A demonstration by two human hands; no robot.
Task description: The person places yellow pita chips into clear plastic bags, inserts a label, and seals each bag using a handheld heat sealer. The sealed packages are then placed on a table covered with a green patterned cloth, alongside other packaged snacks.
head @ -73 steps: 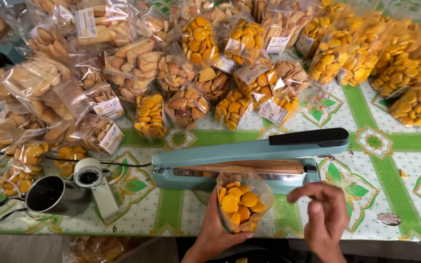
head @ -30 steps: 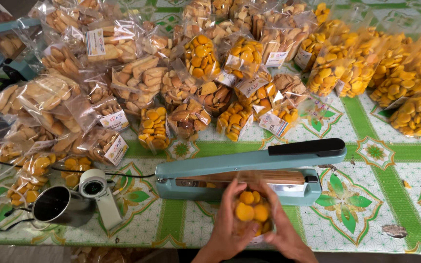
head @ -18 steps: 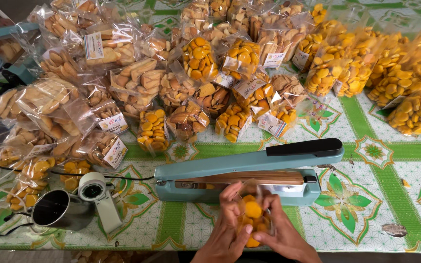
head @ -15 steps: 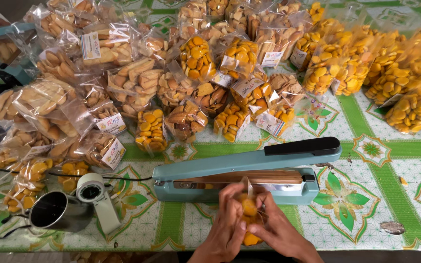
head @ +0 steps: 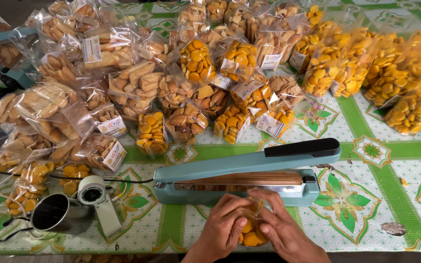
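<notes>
The left hand (head: 225,226) and right hand (head: 281,229) cover most of the small bag of yellow snacks (head: 250,234). Both wrists are cut off by the bottom edge. The bag's mouth at the sealer (head: 244,178) cannot be made out.

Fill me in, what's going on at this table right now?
A person holds a small clear bag of yellow biscuits with both hands, left hand and right hand, its top pushed up against the sealing bar of a teal impulse heat sealer. The sealer's arm is raised. Beyond it the patterned tablecloth is piled with packed biscuit bags. A metal cup sits to the left.
</notes>
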